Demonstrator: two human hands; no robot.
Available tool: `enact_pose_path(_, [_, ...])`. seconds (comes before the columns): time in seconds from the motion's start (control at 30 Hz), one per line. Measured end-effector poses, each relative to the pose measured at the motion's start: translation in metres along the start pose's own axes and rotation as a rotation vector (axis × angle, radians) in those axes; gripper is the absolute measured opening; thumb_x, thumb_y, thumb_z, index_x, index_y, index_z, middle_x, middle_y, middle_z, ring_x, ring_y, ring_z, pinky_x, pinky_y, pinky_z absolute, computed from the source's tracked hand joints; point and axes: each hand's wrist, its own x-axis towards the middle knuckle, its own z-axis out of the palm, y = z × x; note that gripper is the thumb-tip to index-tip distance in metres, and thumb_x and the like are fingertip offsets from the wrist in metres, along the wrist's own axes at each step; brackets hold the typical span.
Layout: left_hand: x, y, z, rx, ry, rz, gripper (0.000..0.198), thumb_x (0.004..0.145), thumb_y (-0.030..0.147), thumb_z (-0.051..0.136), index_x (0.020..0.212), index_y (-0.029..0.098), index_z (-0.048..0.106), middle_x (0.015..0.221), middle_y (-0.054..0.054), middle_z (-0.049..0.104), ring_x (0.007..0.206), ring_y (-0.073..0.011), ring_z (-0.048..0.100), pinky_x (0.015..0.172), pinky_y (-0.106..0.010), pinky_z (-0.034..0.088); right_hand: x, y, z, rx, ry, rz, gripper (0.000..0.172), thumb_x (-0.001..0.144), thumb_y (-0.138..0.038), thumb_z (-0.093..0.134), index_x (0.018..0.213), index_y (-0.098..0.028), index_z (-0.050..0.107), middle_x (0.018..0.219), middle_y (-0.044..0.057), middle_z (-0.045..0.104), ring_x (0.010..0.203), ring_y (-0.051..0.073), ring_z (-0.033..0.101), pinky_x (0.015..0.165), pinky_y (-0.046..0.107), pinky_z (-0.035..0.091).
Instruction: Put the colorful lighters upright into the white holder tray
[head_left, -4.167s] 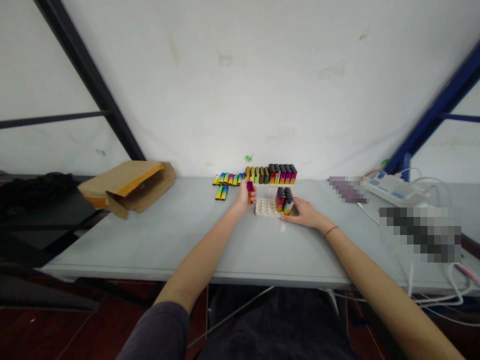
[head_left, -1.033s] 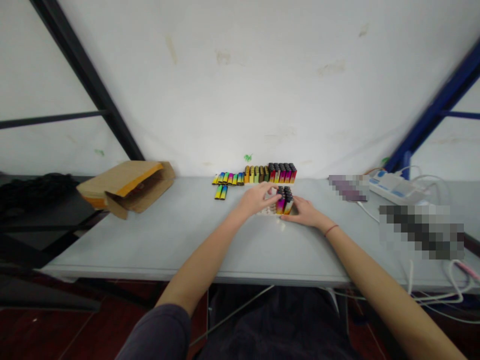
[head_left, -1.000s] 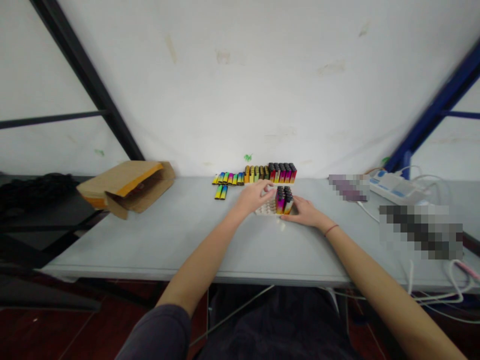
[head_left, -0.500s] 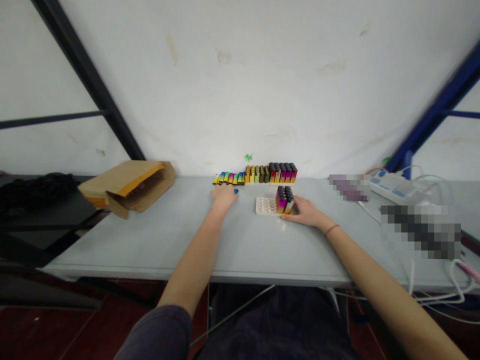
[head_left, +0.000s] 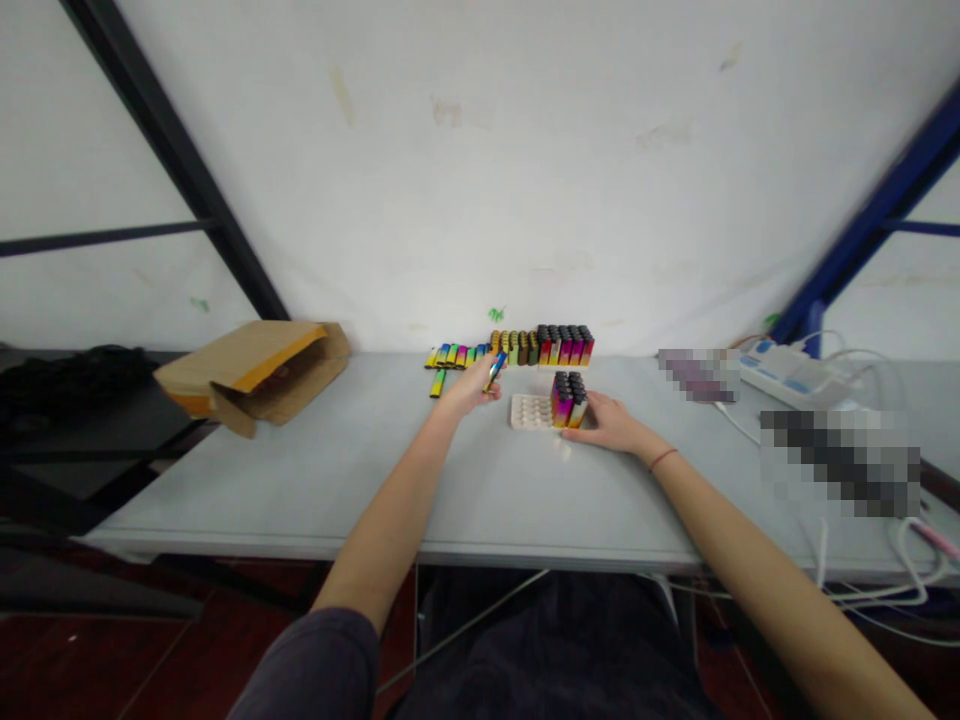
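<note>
Disposable lighters with rainbow-gradient bodies (head_left: 540, 347) stand and lie on a pale grey folding table (head_left: 300, 500), seen from the person's head. The two hands are apart. The left hand (head_left: 469, 392) pinches a slim blue lighter (head_left: 495, 372), tilted, just in front of a long row of lighters along the table's back edge: flat-lying ones at the left, upright black-capped ones at the right. The right hand (head_left: 611, 422) lies on the table, its fingertips (head_left: 589, 405) touching a block of upright lighters (head_left: 568, 400) on the right end of a white moulded tray (head_left: 531, 411), whose round hollows show at the left. One more lighter (head_left: 438, 383) lies loose in front of the row. Any print on the lighters is too small to read. An open cardboard box (head_left: 255, 365) sits at the table's far left, and a white power strip (head_left: 787, 375) sits at the far right, near two pixelated patches (head_left: 697, 375).
</note>
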Motion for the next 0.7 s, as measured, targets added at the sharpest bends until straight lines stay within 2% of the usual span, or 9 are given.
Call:
enact_pose_path(0.03, [-0.001,0.001,0.003,-0.104,-0.027,-0.024,0.018,0.095,0.035,0.043,0.088,0.021,0.053,0.066,0.004,0.052,0.046,-0.0085,0.048,0.054,-0.022,0.048,0.0,0.0,0.0,0.001,0.004,0.0,0.08,0.079,-0.064,0.068,0.139,-0.014,0.054,0.141,0.021,0.059,0.125,0.042,0.057,0.105,0.057,0.043])
enact_pose_path(0.17, [-0.007,0.0,0.01,-0.286,-0.132,-0.129,0.032,0.092,0.054,0.049,0.089,0.023,0.048,0.065,0.004,0.054,0.041,-0.0082,0.043,0.043,-0.019,0.038,0.0,0.001,0.001,-0.005,0.019,0.003,0.079,0.078,-0.065,0.069,0.138,-0.015,0.055,0.138,0.02,0.061,0.123,0.041,0.059,0.105,0.055,0.044])
enact_pose_path(0.3, [-0.007,0.0,0.013,-0.398,-0.183,-0.147,0.046,0.086,0.068,0.049,0.082,0.022,0.048,0.055,0.007,0.043,0.037,-0.0073,0.033,0.038,-0.018,0.028,0.0,0.002,0.002,-0.004,0.023,-0.016,0.076,0.078,-0.065,0.069,0.136,-0.016,0.056,0.138,0.019,0.062,0.122,0.04,0.059,0.104,0.054,0.045])
enact_pose_path(0.4, [-0.007,-0.001,0.013,-0.432,-0.266,-0.102,0.047,0.087,0.065,0.05,0.075,0.02,0.05,0.053,0.007,0.039,0.037,-0.0065,0.031,0.038,-0.018,0.027,0.0,0.003,0.002,0.006,0.039,-0.028,0.076,0.077,-0.065,0.07,0.135,-0.017,0.057,0.137,0.019,0.062,0.121,0.04,0.06,0.103,0.054,0.046])
enact_pose_path(0.53, [-0.009,-0.003,0.014,-0.439,-0.381,-0.061,0.046,0.089,0.06,0.045,0.066,0.02,0.046,0.056,0.003,0.042,0.041,-0.0078,0.035,0.038,-0.019,0.03,0.0,0.002,0.002,0.017,0.048,-0.034,0.075,0.078,-0.065,0.07,0.134,-0.018,0.058,0.137,0.018,0.063,0.121,0.039,0.06,0.102,0.052,0.046])
enact_pose_path(0.7, [-0.009,-0.005,0.019,-0.44,-0.375,-0.065,0.046,0.09,0.054,0.035,0.059,0.021,0.038,0.049,0.006,0.028,0.036,-0.0065,0.022,0.034,-0.017,0.016,0.0,0.0,0.001,0.0,0.024,-0.016,0.077,0.078,-0.065,0.07,0.136,-0.016,0.056,0.139,0.02,0.061,0.124,0.04,0.059,0.104,0.054,0.045])
